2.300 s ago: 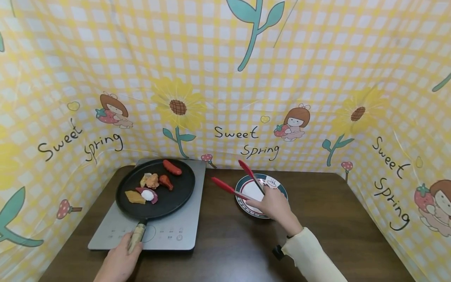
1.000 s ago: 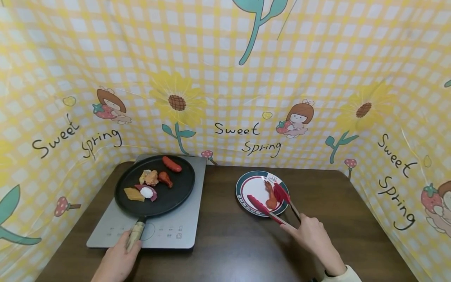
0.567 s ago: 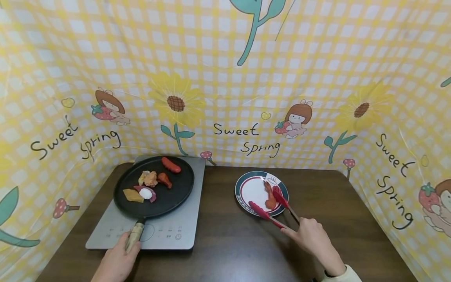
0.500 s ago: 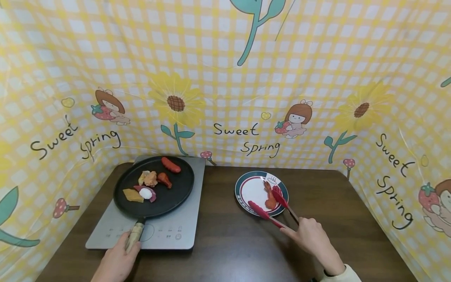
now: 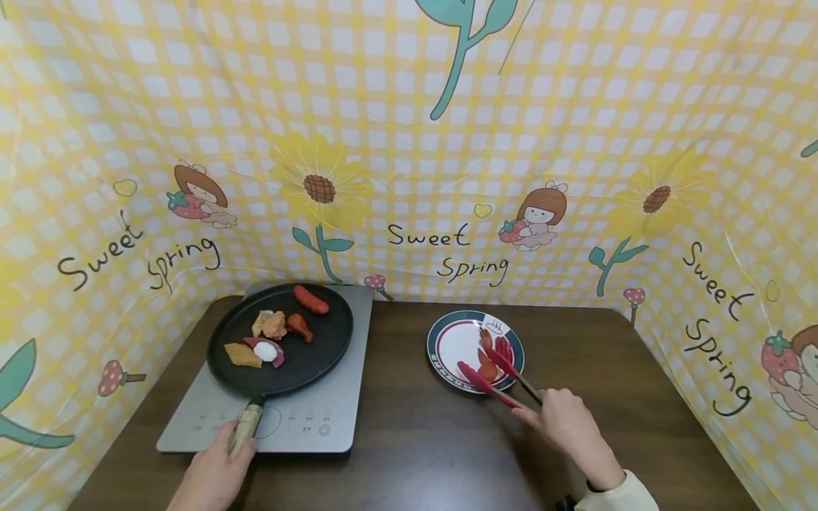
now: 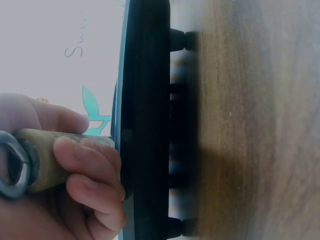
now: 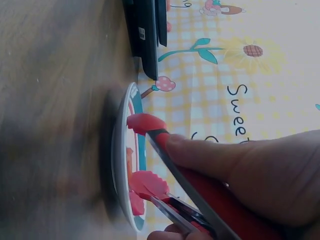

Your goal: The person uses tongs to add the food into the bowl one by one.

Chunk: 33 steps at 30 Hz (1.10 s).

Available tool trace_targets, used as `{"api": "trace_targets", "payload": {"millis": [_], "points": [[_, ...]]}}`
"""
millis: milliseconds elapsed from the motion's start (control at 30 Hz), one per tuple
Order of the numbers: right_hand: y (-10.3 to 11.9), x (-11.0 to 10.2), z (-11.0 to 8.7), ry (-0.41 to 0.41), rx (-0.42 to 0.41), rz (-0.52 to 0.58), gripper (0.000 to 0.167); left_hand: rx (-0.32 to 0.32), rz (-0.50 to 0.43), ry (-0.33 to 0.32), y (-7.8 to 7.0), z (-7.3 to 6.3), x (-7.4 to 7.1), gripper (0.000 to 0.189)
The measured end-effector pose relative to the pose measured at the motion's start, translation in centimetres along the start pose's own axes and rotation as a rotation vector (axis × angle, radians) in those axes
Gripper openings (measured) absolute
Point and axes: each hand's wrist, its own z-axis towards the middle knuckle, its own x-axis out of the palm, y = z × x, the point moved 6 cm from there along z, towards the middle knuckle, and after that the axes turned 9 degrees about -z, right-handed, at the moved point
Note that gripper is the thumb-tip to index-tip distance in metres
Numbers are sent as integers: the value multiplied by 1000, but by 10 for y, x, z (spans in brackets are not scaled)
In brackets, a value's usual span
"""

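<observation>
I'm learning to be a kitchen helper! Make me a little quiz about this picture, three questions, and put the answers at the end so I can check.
1. What does the right hand hold at the plate?
2. True or false: the red sausage lies in the black pan.
3. Fill in the gap: the left hand grips the black pan's ____.

Key:
1. Red-tipped tongs
2. True
3. handle

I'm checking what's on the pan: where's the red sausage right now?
In the head view, the red sausage lies in the black pan, by its far right rim, just beyond the drumstick.
</observation>
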Motion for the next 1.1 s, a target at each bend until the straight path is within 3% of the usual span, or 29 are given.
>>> {"api": "trace_targets", "payload": {"millis": [733,1100], "points": [[5,-16,5,-28,-80,-125,36,-1,-6,5,0,1,-1,74],[6,-23,3,-44,-98,-165,40,21,-5,1,-1,0,-1,73]]}}
